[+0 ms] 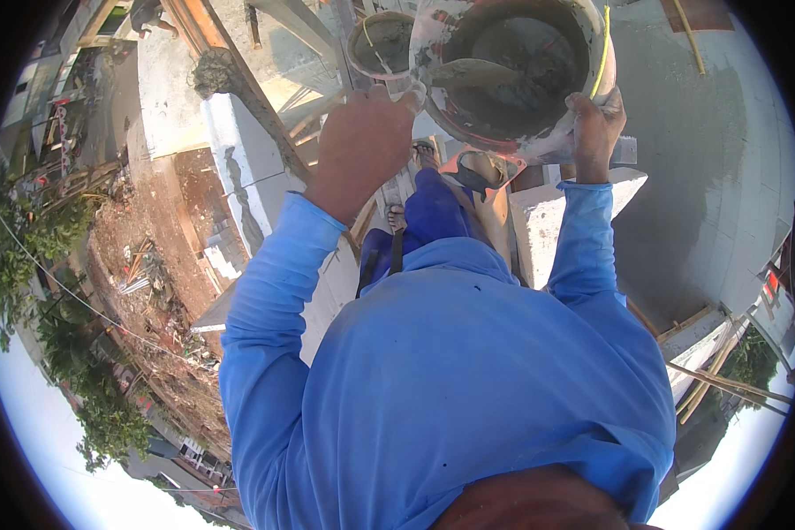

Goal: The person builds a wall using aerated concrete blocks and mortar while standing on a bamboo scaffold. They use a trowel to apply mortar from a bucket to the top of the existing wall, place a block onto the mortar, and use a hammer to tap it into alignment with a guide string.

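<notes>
My left hand (pixel 367 141) is closed on the handle of a trowel (pixel 475 72), whose grey-coated blade reaches into a large bucket (pixel 595 35). Wet grey mortar (pixel 539 57) lies inside that bucket. On the bucket's right side my right hand (pixel 599 131) grips the rim, thumb toward the inside. Close to it a yellow cord (pixel 603 53) runs along the bucket's edge. The bucket tilts toward me, so its mouth shows. Just left of it stands a smaller bucket (pixel 355 44) with grey residue and a cord.
A metal toothed edge (pixel 627 150) shows beside my right wrist. Below lies a white block (pixel 583 208). A wooden post (pixel 256 97) slants up at left, beside a white block wall (pixel 238 168) with mortar smears. Grey smooth surface (pixel 671 159) spreads at right; rubble ground (pixel 150 291) lies lower left.
</notes>
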